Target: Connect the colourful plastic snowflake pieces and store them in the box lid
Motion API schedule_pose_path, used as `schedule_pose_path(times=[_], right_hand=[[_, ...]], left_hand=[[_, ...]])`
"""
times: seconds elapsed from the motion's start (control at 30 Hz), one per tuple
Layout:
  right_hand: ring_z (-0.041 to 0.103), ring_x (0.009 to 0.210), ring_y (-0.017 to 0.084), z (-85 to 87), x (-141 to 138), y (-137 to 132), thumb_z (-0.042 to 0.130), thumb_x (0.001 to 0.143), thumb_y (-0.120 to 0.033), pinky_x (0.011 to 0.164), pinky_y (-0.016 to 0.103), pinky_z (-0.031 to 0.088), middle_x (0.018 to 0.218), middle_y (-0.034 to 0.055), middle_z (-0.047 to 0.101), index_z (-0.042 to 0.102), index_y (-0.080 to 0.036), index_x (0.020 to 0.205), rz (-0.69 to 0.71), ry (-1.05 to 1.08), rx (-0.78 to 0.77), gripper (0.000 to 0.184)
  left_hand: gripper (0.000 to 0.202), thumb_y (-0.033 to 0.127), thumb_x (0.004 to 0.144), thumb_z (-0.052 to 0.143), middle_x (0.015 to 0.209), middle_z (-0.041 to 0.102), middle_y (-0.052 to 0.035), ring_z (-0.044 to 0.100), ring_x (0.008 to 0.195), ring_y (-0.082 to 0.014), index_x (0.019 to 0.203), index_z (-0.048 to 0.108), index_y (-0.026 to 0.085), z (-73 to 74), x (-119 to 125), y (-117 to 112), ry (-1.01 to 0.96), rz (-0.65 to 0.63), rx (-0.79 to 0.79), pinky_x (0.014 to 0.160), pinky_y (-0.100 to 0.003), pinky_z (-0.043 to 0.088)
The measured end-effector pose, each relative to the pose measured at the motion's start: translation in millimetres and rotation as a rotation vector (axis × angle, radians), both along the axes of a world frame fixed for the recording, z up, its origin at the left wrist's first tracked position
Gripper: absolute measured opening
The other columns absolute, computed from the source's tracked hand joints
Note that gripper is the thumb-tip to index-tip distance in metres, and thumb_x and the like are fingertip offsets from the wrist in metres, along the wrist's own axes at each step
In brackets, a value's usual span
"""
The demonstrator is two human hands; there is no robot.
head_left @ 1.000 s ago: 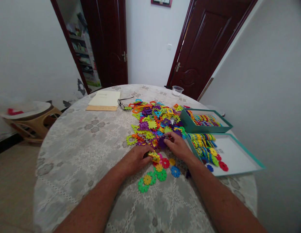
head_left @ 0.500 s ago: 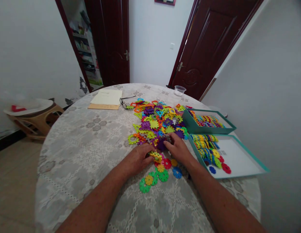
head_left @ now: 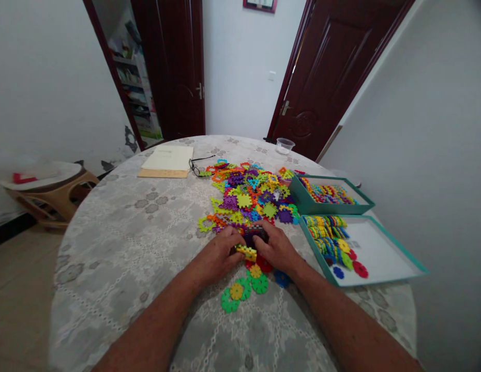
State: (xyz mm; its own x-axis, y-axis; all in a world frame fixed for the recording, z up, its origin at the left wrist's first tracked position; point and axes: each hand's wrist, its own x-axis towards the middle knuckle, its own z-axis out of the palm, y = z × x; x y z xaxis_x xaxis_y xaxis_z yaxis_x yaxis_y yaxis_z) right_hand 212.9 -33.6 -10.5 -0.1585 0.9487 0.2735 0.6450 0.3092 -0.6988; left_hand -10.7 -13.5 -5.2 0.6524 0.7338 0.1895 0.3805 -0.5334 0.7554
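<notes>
Yellow toothed plastic pieces (head_left: 247,252), apparently a small stack, pinched between thumb and fingers of the left hand (head_left: 219,253), close above the near edge of the heap. Right hand (head_left: 277,248), just beside it, is closed on a dark purple flat plastic piece (head_left: 250,239), thumb on the near side, fingers on the far; whether left fingertips touch it too, cannot tell.

Far of both hands: a loose heap of multicoloured plastic interlocking shapes (head_left: 244,200). Near side: green notched plastic discs (head_left: 259,283), small yellow notched discs (head_left: 236,291), a red notched disc (head_left: 265,264) and a blue one (head_left: 282,279), the last partly under the right wrist.

Right: teal-walled box (head_left: 329,207) holding beadlike multicoloured rows; nearer, a shallow white tray with teal rim (head_left: 384,248), stacked discs along its left side. Far left: cream notebook (head_left: 168,157), black-framed glasses (head_left: 194,168). Patterned grey tablecloth (head_left: 108,258) beneath everything.
</notes>
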Motion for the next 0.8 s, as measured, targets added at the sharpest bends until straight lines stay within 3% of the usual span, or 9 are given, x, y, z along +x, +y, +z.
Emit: schedule_pose_path(times=[0.2,0.33,0.53,0.73,0.8], right_hand=[[0.065,0.089,0.022,-4.3,21.5,9.4,0.058,0.086,-0.025,0.08,0.031,0.05,0.097,0.0018,0.071,0.066,-0.022,0.108,-0.157,0.173,-0.039,0.024],[0.063,0.088,0.021,-2.7,27.4,7.7,0.057,0.085,-0.025,0.077,0.029,0.049,0.097,0.001,0.069,0.065,-0.022,0.107,-0.074,0.231,-0.072,0.024],[0.061,0.087,0.02,8.5,17.9,-2.2,0.057,0.085,-0.023,0.078,0.029,0.047,0.092,-0.0002,0.069,0.067,-0.022,0.102,0.094,0.153,-0.093,0.019],[0.057,0.081,0.02,3.6,36.8,8.6,0.058,0.09,-0.03,0.074,0.03,0.045,0.088,0.0002,0.065,0.064,-0.022,0.1,-0.137,0.287,-0.015,0.014],[0.054,0.077,0.019,1.7,44.2,11.9,0.061,0.088,-0.033,0.071,0.029,0.044,0.085,-0.0008,0.062,0.063,-0.022,0.099,-0.126,0.412,-0.051,0.016]], left_hand=[[0.008,0.021,0.092,0.066,0.106,0.063,-0.0045,0.059,0.1,-0.0199,0.095,0.073,0.022,-1.5,1.2,0.7,-0.047,0.033,-0.024,0.088,-0.031,0.047],[0.014,0.02,0.092,0.068,0.126,0.065,-0.007,0.061,0.115,-0.0222,0.101,0.077,0.024,0.3,3.2,0.6,-0.124,0.034,-0.057,0.099,-0.035,0.048],[0.011,0.02,0.092,0.066,0.103,0.073,-0.0056,0.065,0.099,-0.021,0.097,0.076,0.021,4.2,2.9,1.4,-0.071,0.03,-0.029,0.089,-0.033,0.048],[0.01,0.024,0.093,0.067,0.094,0.073,-0.0036,0.063,0.089,-0.0188,0.094,0.076,0.021,5.8,-0.9,3.6,-0.004,0.089,-0.049,0.083,-0.03,0.046],[0.012,0.024,0.092,0.066,0.099,0.074,-0.0043,0.064,0.093,-0.0194,0.098,0.077,0.021,7.0,-1.0,3.0,-0.03,0.078,-0.073,0.086,-0.03,0.048]])
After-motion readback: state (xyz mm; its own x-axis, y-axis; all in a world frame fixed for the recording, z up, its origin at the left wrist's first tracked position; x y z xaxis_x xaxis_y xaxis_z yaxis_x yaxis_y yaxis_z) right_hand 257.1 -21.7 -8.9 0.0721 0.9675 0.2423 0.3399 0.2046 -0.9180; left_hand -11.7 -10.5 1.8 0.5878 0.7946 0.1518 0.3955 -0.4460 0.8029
